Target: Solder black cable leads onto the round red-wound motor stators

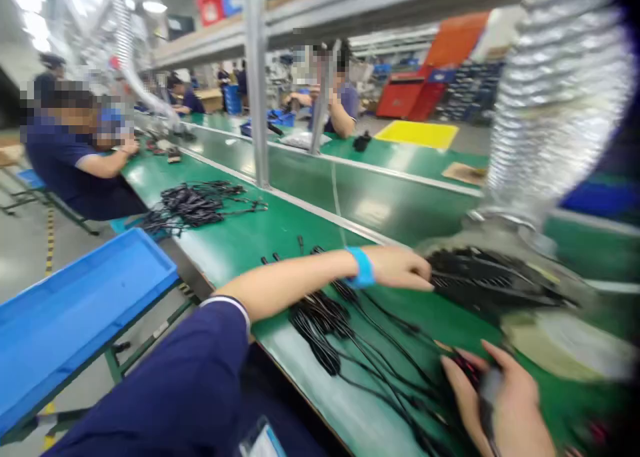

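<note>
My left hand (397,266), with a blue wristband on the wrist, reaches across the green bench (240,237) to a blurred black bundle of cables (480,280); its fingertips touch the bundle and look lightly curled. Under my forearm lies a coil of black cables (320,324) whose leads run right. My right hand (500,397) at the bottom edge is closed round a dark cable end with a grey part (487,387); motion smears the details.
A blue tray (75,310) stands on a frame to my left. Another heap of black cables (195,204) lies further along the bench. A silver ribbed duct (555,104) hangs at the right. A metal post (257,84) rises mid-bench. Other workers sit at the benches beyond.
</note>
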### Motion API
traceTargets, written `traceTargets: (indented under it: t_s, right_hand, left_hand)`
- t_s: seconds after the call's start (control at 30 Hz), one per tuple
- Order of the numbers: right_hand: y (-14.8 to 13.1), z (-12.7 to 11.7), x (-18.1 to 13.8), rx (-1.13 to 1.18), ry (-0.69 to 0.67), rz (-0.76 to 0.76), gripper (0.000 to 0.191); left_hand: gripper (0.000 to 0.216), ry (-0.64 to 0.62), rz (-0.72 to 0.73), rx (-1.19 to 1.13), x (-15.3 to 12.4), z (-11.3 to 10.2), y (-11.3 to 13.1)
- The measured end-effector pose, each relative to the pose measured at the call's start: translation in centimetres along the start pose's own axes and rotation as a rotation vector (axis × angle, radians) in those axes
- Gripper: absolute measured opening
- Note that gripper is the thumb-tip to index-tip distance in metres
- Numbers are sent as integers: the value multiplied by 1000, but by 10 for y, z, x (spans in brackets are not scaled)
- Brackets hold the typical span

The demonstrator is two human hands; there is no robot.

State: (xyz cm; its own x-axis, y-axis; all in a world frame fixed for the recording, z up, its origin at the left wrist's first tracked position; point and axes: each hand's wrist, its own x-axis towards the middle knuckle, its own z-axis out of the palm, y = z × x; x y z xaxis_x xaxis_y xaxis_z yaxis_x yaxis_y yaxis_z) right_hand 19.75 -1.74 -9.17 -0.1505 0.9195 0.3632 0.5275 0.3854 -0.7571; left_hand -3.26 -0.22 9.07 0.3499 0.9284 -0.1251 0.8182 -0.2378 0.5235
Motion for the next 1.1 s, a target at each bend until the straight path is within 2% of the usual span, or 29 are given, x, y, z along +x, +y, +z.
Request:
traceTargets:
  t_s: [0.03, 0.13, 0.23, 0.33, 0.43, 0.5, 0.6, 0.67, 0.73, 0.83, 0.97, 1.03, 1.1]
  right_hand:
    - [-4, -4, -4, 0, 27, 13, 59]
    - [-16, -14, -8, -38, -19, 44, 59]
    - [-27, -19, -7, -96, -19, 92, 56]
    - [-37, -22, -9, -135, -31, 123, 56]
    - [-44, -25, -10, -167, -43, 153, 55]
    - [-47, -27, -10, -194, -41, 163, 54]
    - [-50, -29, -10, -230, -49, 201, 55]
    - [-49, -29, -11, -232, -66, 249, 57]
    - [-47, -27, -11, -212, -61, 285, 57]
    - [-44, -22, -12, -42, -24, 254, 53]
    - [-48, -19, -13, 212, 20, 165, 48]
    - [-53, -21, -13, 227, 71, 134, 44]
    - [-59, -24, -12, 241, 136, 110, 42]
  left_hand:
    - [5, -11, -15, 4, -7, -6, -8]
    - [11, -62, -93, 48, -24, -16, -49]
    - [19, -134, -175, 98, -40, -14, -91]
    - [31, -113, -226, 126, -55, -8, -112]
    - [39, -31, -216, 122, -57, -5, -117]
    - [43, 16, -224, 208, -50, -6, -119]
    - [41, -29, -260, 401, -35, -8, -124]
    - [32, -86, -257, 451, -27, -12, -125]
    - [27, -84, -244, 489, -23, -18, -125]
    - [29, -5, -264, 620, -25, -34, -126]
    - [34, 147, -405, 722, -33, -52, -137]
    - [40, 212, -472, 706, -36, -53, -140]
    - [43, 234, -484, 603, -36, -43, -133]
